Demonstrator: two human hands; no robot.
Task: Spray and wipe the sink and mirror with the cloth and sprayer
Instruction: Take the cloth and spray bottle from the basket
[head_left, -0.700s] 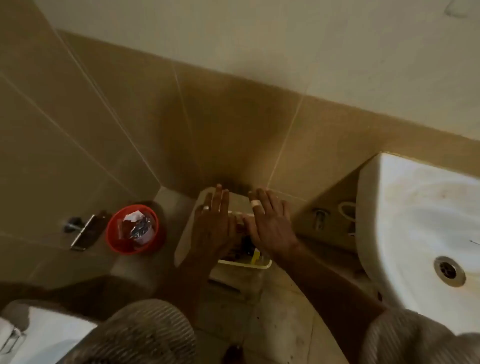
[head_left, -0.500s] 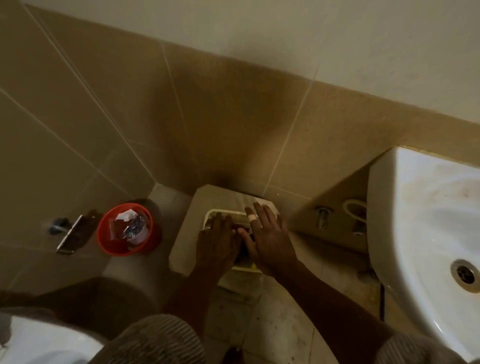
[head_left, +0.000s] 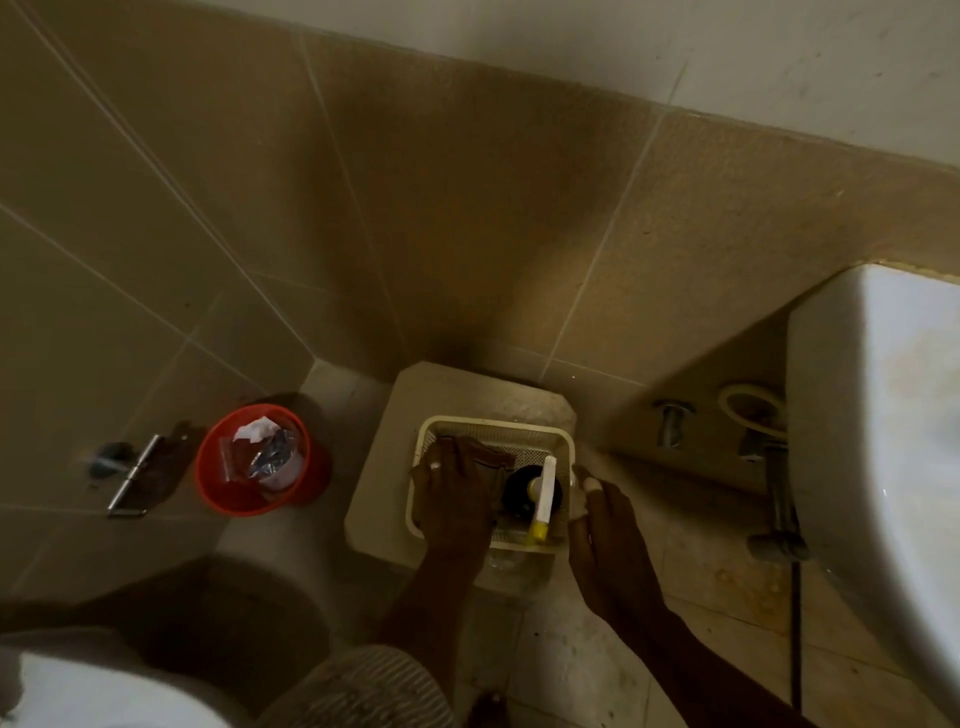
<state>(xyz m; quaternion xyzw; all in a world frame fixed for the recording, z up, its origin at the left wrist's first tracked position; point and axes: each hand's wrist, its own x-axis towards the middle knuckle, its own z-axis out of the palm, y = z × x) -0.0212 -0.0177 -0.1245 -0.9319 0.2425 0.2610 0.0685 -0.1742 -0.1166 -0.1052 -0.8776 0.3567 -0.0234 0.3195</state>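
A cream plastic basket sits on a pale stool low against the tiled wall. Inside it lie a dark brown cloth and a sprayer with a white and yellow head on a dark bottle. My left hand reaches into the basket's left side, fingers on the cloth; whether they grip it is unclear. My right hand rests at the basket's right rim, fingers curled near it, beside the sprayer. The white sink hangs at the right. No mirror is in view.
A red bin with rubbish stands left of the stool. A metal paper holder juts from the left wall. Pipes and a valve run under the sink. A white toilet edge shows at bottom left.
My hands have lowered from above the basket and spread apart, the left into the basket onto the cloth, the right to its right rim. The sprayer is now uncovered.
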